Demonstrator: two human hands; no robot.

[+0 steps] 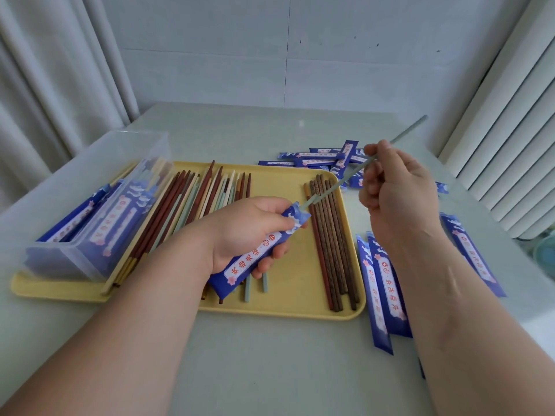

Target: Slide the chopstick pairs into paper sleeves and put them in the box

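My left hand grips a blue paper sleeve over the yellow tray, its open end pointing up and right. My right hand pinches pale green chopsticks whose tips sit in the sleeve's mouth; how many I cannot tell. Their far ends stick out beyond my fingers. A clear plastic box at the left holds several sleeved pairs. Loose chopsticks in brown, red, cream and green lie on the tray, with a dark brown group at its right.
Empty blue sleeves lie on the table right of the tray, another farther right, and a heap behind the tray. White curtains hang left and right, a grey wall at the back.
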